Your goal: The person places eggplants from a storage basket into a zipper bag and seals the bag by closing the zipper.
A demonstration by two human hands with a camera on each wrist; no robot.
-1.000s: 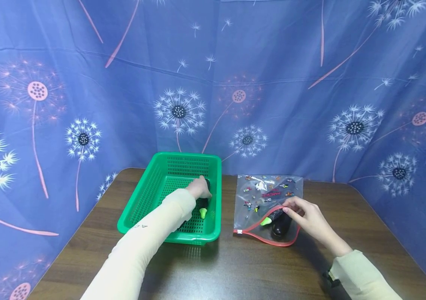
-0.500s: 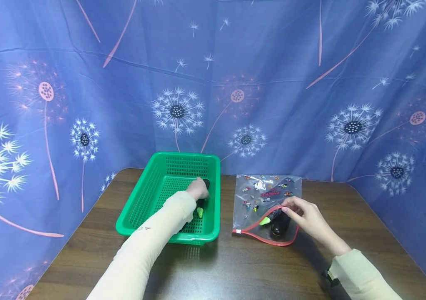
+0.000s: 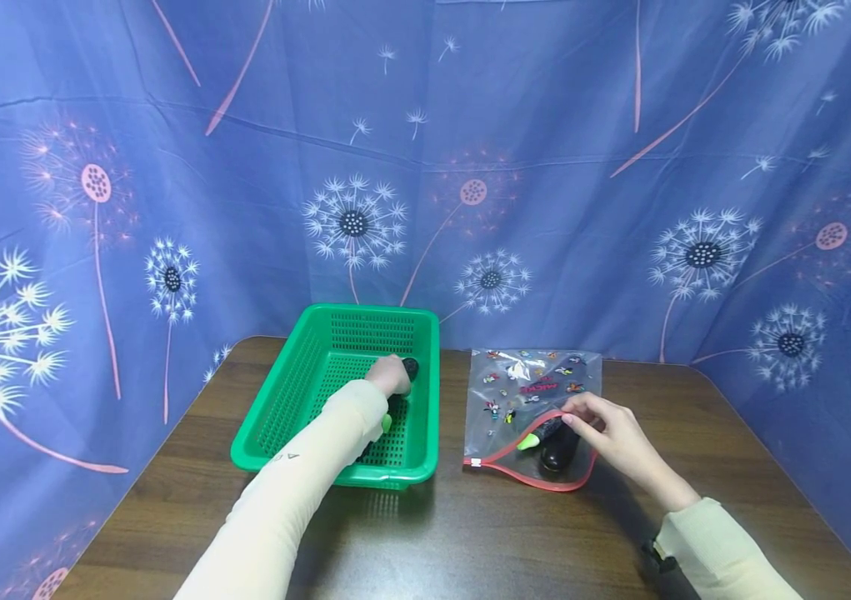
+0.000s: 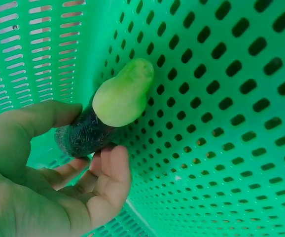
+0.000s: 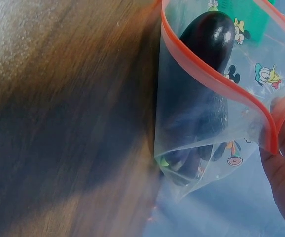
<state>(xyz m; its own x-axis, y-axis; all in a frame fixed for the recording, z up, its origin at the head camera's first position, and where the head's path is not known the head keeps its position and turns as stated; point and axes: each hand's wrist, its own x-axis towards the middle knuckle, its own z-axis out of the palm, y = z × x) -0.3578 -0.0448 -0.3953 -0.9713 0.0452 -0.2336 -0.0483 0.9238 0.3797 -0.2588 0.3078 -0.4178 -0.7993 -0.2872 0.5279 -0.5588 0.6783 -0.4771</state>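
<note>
In the green basket (image 3: 241, 450), my left hand (image 3: 389, 375) holds a dark, rough-skinned vegetable with a pale green end (image 4: 120, 98). The left wrist view shows the thumb on one side of its dark body and curled fingers on the other, beside the perforated wall. My right hand (image 3: 608, 425) pinches the red zip edge of a clear zip bag (image 3: 481, 387), keeping its mouth parted. Inside the bag lie a glossy dark eggplant (image 5: 211, 39) and another dark vegetable with a light green tip (image 3: 528, 442).
Basket and bag stand side by side on a brown wooden table (image 3: 410, 550). A white slider (image 3: 476, 462) sits at the left end of the bag's zip. Behind hangs a blue dandelion-print cloth (image 3: 583, 275). Part of the basket's floor is hidden by the left sleeve (image 3: 282, 492).
The green end of the vegetable in the basket has shifted left and nearer the left sleeve, turning with my left hand. My right hand keeps its hold on the bag.
</note>
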